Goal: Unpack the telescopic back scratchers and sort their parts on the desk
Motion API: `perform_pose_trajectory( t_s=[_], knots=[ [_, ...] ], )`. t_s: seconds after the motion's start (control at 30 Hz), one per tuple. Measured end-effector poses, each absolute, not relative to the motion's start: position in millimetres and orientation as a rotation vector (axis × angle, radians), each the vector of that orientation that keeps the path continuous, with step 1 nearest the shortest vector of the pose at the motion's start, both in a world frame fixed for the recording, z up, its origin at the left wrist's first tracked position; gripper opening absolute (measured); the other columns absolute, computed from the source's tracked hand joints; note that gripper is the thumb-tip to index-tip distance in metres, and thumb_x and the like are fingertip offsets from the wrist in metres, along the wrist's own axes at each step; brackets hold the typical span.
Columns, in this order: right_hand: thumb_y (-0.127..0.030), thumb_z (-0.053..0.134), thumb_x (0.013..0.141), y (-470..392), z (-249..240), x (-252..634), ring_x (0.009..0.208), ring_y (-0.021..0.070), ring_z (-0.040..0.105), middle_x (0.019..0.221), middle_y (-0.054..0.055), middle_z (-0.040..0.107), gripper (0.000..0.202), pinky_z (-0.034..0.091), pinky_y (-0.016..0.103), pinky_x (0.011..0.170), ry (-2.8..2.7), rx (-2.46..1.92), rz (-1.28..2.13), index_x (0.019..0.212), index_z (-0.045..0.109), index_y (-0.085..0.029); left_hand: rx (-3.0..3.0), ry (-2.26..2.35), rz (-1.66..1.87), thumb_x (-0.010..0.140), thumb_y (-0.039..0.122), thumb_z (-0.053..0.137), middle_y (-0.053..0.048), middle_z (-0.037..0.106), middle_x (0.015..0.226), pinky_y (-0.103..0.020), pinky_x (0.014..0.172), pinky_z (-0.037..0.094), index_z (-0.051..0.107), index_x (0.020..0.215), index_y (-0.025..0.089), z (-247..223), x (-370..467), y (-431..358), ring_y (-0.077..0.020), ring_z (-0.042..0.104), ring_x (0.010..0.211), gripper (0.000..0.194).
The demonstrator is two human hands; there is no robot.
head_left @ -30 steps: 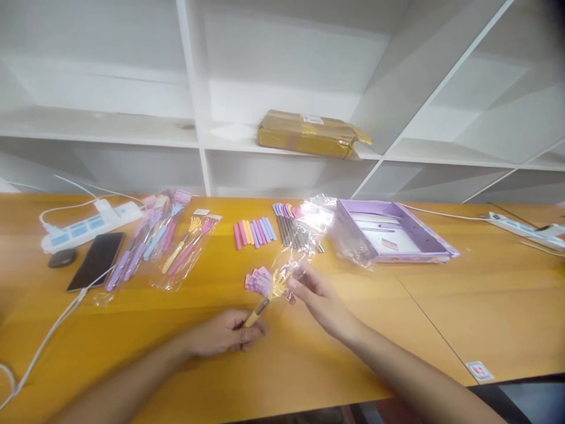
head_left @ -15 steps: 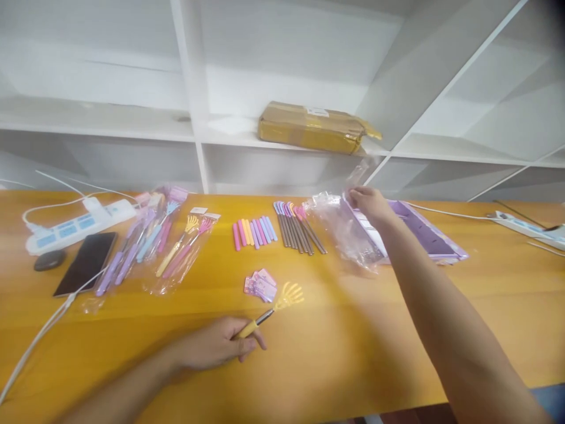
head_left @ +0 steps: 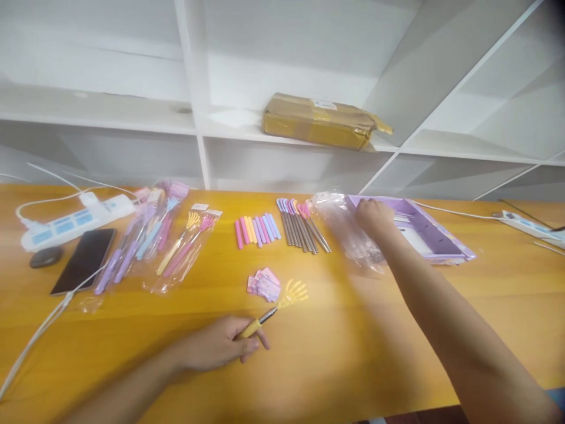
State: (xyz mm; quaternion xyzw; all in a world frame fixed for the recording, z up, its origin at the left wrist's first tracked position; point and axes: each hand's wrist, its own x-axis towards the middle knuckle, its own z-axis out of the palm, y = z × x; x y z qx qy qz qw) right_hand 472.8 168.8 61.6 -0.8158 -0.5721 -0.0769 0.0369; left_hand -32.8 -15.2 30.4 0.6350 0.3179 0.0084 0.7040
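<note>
My left hand is closed around the yellow handle of a back scratcher. Its short metal shaft leads to a yellow claw head pointing right. Small printed cards lie in a loose pile just behind that claw. My right hand reaches to the clear plastic bags, at the left side of a purple tray. Its fingers are curled down and mostly hidden, so what they grip cannot be made out.
Coloured handle sleeves and metal rods with coloured claw heads lie in rows. Bagged back scratchers, a phone, a mouse and a power strip are on the left. A taped carton sits on the shelf.
My right hand has come down toward the tray, and the piece of clear plastic raised above it no longer shows. My left hand keeps the same hold on the back scratcher.
</note>
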Motion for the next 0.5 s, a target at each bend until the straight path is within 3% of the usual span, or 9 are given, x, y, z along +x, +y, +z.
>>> perform_pose_trajectory(
  t_s=[0.13,0.23,0.33,0.4,0.5],
  knots=[
    [-0.035,0.040,0.105,176.4,96.9,465.1,0.128,0.0490,0.056,0.133,0.036,0.059,0.051,0.048,0.061,0.101,-1.750,-2.286,-0.594,0.135,0.064,0.000,1.386,0.696,0.036,0.101,0.063,0.056,0.003,0.052,0.079,-0.021,0.056,0.032,0.069,0.120,0.020,29.4,-32.2,-14.7,-0.0112,0.042,0.062,0.049],
    [-0.049,0.038,0.108,196.3,104.3,448.2,0.139,0.0441,0.048,0.148,0.029,0.052,0.064,0.040,0.058,0.114,-1.892,-1.983,-0.646,0.154,0.049,-0.007,1.375,0.714,0.025,0.101,0.063,0.057,0.003,0.052,0.079,-0.021,0.055,0.032,0.068,0.120,0.020,27.8,-32.8,-14.5,-0.0108,0.041,0.062,0.048],
    [-0.058,0.040,0.106,213.1,72.3,431.0,0.151,0.0413,0.037,0.165,0.025,0.037,0.076,0.032,0.054,0.123,-2.018,-2.024,-0.371,0.167,0.032,-0.013,1.360,0.731,0.012,0.101,0.063,0.057,0.003,0.052,0.079,-0.021,0.056,0.033,0.067,0.120,0.020,27.8,-33.5,-14.0,-0.0107,0.040,0.062,0.048],
    [-0.066,0.040,0.104,216.9,36.4,425.6,0.154,0.0425,0.033,0.169,0.024,0.033,0.083,0.032,0.057,0.124,-1.969,-2.253,-0.053,0.168,0.030,-0.016,1.360,0.738,-0.001,0.102,0.063,0.056,0.003,0.053,0.080,-0.021,0.057,0.034,0.067,0.120,0.020,28.9,-33.6,-13.3,-0.0109,0.041,0.063,0.048],
    [-0.067,0.028,0.106,215.7,-9.5,430.0,0.155,0.0423,0.032,0.170,0.021,0.034,0.078,0.030,0.061,0.124,-1.878,-2.362,0.069,0.167,0.033,-0.019,1.375,0.743,-0.011,0.102,0.062,0.056,0.003,0.054,0.080,-0.021,0.059,0.035,0.068,0.119,0.021,30.5,-33.3,-12.0,-0.0115,0.043,0.065,0.046]
  ],
)
